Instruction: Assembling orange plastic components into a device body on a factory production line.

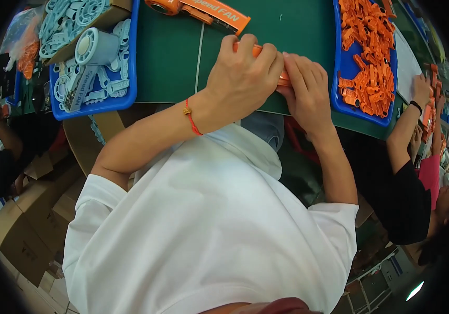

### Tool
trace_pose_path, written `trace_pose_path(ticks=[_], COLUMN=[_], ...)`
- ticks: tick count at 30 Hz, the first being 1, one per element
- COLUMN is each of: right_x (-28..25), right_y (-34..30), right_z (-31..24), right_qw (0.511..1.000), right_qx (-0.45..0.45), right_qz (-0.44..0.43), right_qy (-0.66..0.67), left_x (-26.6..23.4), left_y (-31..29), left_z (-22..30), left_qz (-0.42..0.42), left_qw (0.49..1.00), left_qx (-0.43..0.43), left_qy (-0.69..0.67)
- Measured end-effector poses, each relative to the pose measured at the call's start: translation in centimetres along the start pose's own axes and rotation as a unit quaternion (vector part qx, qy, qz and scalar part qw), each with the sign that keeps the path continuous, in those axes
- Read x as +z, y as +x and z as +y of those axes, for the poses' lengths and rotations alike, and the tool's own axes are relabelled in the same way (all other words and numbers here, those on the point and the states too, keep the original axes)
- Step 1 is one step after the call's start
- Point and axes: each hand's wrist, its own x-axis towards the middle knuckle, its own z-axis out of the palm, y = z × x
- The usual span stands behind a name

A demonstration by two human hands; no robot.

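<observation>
The orange plastic part (258,52) is clamped between both hands at the near edge of the green table (177,52); only short stretches of it are seen, the rest being hidden under the fingers. The left hand (243,73) is closed over it from above, and the right hand (308,86) is closed on its right end.

Taking the table as landmark, two blue trays are counted on it. One blue tray (91,104) lies at its left end and holds pale blue fan parts (96,49), too tangled for a count. The other blue tray (342,68) lies at its right end and is heaped with small orange clips (368,47), likewise not countable. One orange packaged fan (203,10) is set at the far edge, cut off by the frame. One cardboard box (112,13) overlaps the left tray, partly out of view.

One red string bracelet (190,118) is worn on the left wrist.

To the right of the table a co-worker's hand (421,86) is seen with orange pieces; its hold cannot be made out. Below the table's left end, brown cartons (25,220) are stacked on the floor.
</observation>
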Motion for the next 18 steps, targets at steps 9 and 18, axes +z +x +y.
trace_pose_path(ticks=[9,18], right_x=[0.5,0.0], right_y=[0.1,0.2], right_z=[0.4,0.0], right_qw=[0.999,0.999], right_qx=[0.016,0.029], right_qz=[-0.005,0.002], right_qy=[0.029,0.042], left_x=[0.5,0.5], left_y=[0.0,0.0], left_z=[-0.1,-0.2], left_qz=[-0.039,-0.01], left_qw=[0.999,1.0], left_qx=[-0.007,0.001], left_qy=[0.002,-0.005])
